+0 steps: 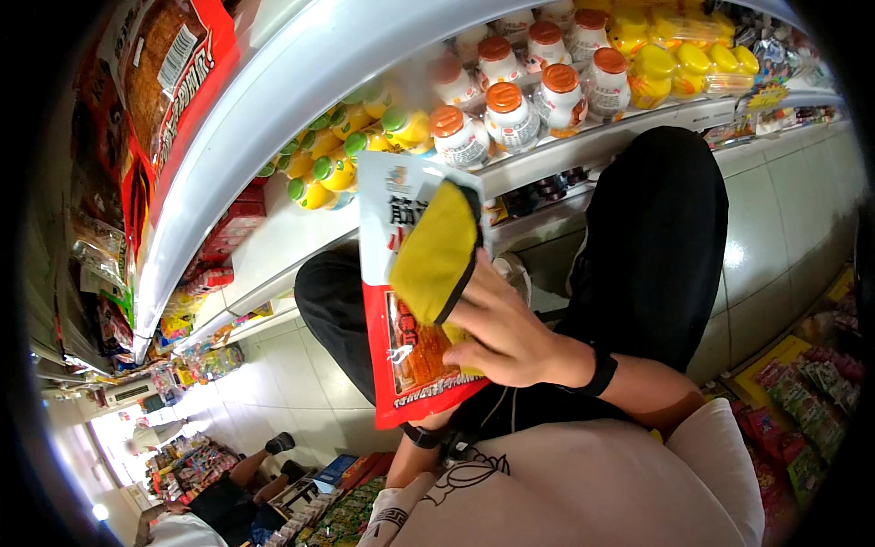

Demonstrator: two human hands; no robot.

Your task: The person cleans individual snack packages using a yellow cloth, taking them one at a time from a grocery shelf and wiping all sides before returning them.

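A red and white plastic snack packet (380, 301), with printed writing and a picture of brown food, is held tilted above my lap. My left hand (439, 417) grips it from behind near its lower end, and the fingers there are mostly hidden. Over the packet's front, my right hand (513, 328) holds a yellow cloth with a dark edge (437, 253). The cloth lies across the packet's upper and middle part and covers some of the print. Part of it also shows beneath my right fingers.
White bottles with orange caps (509, 119) and yellow bottles with green caps (335, 171) stand on the shelf ahead. Larger red packets (171, 82) are at upper left. Snack packets (806, 390) lie at right. Another person (225, 499) is at lower left, near more goods.
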